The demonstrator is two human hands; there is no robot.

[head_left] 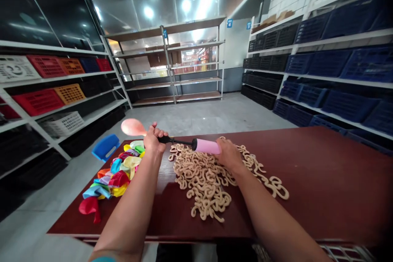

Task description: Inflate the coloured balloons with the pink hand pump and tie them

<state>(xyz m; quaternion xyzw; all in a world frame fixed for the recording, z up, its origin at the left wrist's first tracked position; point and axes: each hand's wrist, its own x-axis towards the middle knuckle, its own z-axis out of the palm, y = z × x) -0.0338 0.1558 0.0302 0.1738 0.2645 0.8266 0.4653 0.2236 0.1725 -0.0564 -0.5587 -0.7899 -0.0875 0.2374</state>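
My left hand (pixel 154 139) is closed around the black nozzle end of a pink hand pump (pixel 205 146), pinching the neck of a partly filled pink balloon (pixel 132 127) that sticks out to the left. My right hand (pixel 227 153) grips the pump's pink barrel from the right. Both hands hover over a dark red table (pixel 322 180). Below the pump lies a heap of beige curly clips (pixel 208 182). Left of it sits a pile of uninflated coloured balloons (pixel 115 174).
A blue chair (pixel 105 147) stands off the table's far left corner. Shelves with red, orange and white crates (pixel 46 86) line the left wall, blue and black crates (pixel 331 73) the right. Bare shelving (pixel 175 65) stands at the back across a grey floor.
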